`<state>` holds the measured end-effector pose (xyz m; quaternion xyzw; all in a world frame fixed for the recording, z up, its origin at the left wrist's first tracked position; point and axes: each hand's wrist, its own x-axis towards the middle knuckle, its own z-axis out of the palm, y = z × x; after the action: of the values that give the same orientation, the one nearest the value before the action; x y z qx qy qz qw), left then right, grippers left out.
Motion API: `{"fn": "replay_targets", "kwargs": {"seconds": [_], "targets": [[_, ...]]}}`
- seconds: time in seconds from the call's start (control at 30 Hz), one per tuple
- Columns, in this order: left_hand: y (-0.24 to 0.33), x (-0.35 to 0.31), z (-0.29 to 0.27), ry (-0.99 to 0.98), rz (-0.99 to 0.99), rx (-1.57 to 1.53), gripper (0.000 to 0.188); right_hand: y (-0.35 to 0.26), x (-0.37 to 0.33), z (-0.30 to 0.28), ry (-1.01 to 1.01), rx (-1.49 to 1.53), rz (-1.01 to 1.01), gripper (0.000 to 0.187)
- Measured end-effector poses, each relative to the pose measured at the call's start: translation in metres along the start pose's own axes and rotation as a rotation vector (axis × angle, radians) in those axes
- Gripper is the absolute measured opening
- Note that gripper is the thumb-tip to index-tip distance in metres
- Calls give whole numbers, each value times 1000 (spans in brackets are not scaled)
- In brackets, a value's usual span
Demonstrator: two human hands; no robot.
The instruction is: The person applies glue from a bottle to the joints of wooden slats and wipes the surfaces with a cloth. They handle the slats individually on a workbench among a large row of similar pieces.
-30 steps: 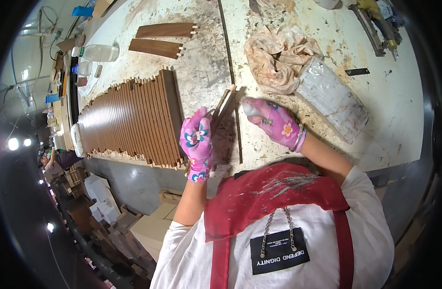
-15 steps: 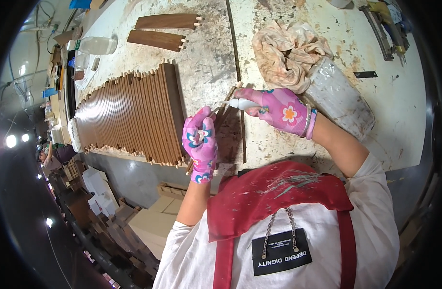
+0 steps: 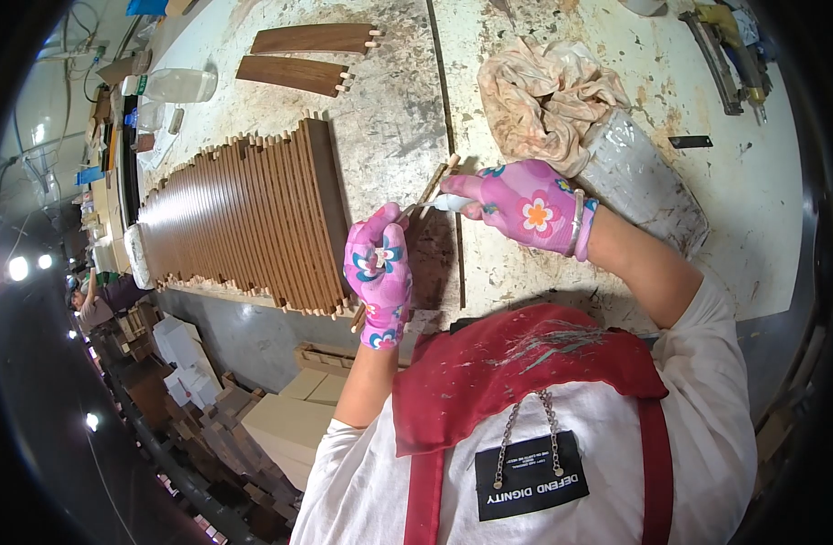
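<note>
One brown slat [image 3: 434, 184] points away, its long axis slanting rightward.

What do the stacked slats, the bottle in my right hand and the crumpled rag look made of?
Stacked slats: probably wood or veneer, satin-finished; brown faces catching light with a sheen. Bottle: likely plastic, whitish and smooth, though your right hand hides most. Crumpled rag: fabric, matte; stained, in loose folds.

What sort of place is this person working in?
Probably a woodworking or furniture workshop. Brown wooden pieces with peg ends sit closely packed in a long row on a stained worktable, and what looks like a nail gun lies toward its far right.
</note>
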<state>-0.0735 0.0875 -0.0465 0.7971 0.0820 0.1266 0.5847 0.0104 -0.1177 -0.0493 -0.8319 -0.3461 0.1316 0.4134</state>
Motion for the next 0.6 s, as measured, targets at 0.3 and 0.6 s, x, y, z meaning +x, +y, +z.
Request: {"fn": "replay_targets", "kwargs": {"seconds": [0.3,0.6], "targets": [[-3,0,-1,-17,7,20,18,-21,11,-24,-201,-192,21,24],[-3,0,-1,-25,-26,10,18,-23,28,-29,-214,-422,-229,25]]}}
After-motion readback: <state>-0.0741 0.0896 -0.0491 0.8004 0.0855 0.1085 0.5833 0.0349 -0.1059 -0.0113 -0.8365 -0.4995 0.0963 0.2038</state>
